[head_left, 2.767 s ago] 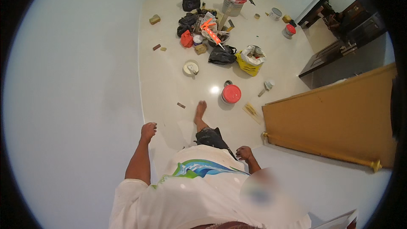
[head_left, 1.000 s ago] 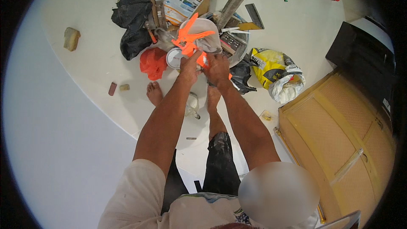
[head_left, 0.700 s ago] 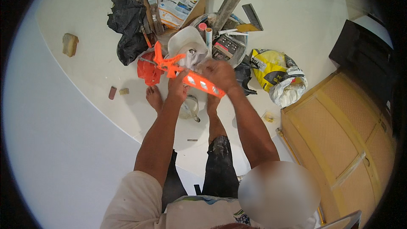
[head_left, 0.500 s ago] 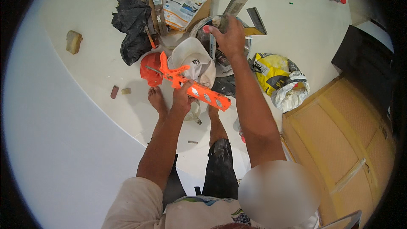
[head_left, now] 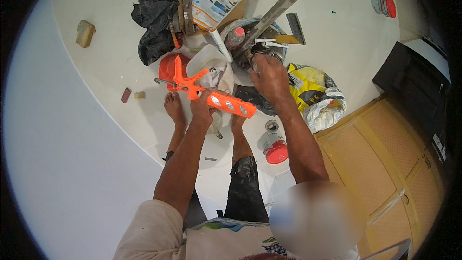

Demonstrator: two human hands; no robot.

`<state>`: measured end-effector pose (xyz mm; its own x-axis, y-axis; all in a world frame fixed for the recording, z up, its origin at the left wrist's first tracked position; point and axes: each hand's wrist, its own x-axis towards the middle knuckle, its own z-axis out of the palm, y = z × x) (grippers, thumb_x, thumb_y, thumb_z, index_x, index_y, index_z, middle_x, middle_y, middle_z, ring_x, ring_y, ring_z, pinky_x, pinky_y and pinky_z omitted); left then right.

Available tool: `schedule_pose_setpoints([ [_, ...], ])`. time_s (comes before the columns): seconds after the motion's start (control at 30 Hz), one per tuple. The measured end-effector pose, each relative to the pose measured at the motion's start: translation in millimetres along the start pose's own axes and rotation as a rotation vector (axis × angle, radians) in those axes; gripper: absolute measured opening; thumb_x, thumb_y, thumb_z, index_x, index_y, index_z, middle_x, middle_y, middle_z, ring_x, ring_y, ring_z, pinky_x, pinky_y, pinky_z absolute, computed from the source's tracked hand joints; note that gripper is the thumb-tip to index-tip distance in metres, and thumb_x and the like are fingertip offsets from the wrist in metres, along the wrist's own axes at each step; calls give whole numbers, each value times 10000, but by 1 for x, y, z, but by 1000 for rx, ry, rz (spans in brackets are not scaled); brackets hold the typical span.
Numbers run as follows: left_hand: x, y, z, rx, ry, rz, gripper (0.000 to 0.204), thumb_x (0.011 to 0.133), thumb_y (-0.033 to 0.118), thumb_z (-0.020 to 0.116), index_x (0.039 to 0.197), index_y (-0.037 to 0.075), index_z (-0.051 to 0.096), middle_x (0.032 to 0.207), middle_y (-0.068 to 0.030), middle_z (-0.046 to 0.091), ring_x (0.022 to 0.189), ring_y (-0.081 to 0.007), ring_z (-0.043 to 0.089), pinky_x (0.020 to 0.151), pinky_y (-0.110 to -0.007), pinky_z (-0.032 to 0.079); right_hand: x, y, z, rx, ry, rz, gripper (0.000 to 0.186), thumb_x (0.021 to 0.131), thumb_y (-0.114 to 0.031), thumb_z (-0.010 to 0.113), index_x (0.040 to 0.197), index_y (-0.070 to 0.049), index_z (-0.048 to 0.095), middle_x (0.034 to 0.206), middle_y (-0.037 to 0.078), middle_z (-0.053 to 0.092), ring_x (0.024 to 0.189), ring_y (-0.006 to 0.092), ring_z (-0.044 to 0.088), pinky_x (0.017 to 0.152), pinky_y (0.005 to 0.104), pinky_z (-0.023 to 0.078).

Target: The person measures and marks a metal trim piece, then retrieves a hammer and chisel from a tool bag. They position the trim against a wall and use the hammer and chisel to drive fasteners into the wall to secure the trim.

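Note:
My left hand is wrapped round the orange caulking gun, whose trigger handle points up and to the left. My right hand reaches down into a pale bucket full of tools; its fingertips are hidden among the contents. Out of that bucket rise a long metal straightedge, a square with a yellow stock, a bottle with a pink cap and slim white nozzles. A white tube leans at its left side.
A white cap and a red one lie before my feet. Behind are a cardboard box and black plastic bags. A yellow sack and a red-lidded tub are at right, near cardboard-coloured panels.
My right hand has come down from the straightedge's base and nearer to me, into the bucket's near side. The straightedge now leans further right. My left hand keeps the caulking gun.

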<state>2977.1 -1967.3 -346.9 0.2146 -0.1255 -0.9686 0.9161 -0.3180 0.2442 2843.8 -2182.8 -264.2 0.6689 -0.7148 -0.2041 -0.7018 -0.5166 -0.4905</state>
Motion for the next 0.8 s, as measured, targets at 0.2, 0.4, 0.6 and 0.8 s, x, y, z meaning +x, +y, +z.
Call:
schedule_pose_setpoints([
  [0.2,16,7,-9,109,-75,135,400,862,144,781,1213,174,592,1061,5,673,921,-185,700,665,-363,586,-23,-12,-13,16,126,-67,343,837,-100,801,1140,-4,669,1057,193,718,968,401,702,852,483,573],
  [0.4,23,13,14,78,-100,110,465,864,150,790,1273,151,569,1180,1,648,1073,-187,667,831,-437,584,22,2,-77,57,158,-6,262,895,-210,781,1055,-27,684,935,190,717,844,376,709,741,462,564],
  [0.6,14,13,36,103,-171,154,482,869,155,794,1281,181,546,1202,-4,646,1097,-196,681,891,-479,583,68,44,-144,180,104,165,299,948,-330,771,1061,-56,730,758,89,710,735,152,705,646,338,557],
  [0.8,-3,-11,85,148,-146,159,471,898,170,781,1301,172,537,1242,-20,638,1138,-228,679,887,-529,604,74,76,-168,503,360,188,368,970,-326,762,1053,30,720,854,87,723,781,148,711,722,297,608],
])
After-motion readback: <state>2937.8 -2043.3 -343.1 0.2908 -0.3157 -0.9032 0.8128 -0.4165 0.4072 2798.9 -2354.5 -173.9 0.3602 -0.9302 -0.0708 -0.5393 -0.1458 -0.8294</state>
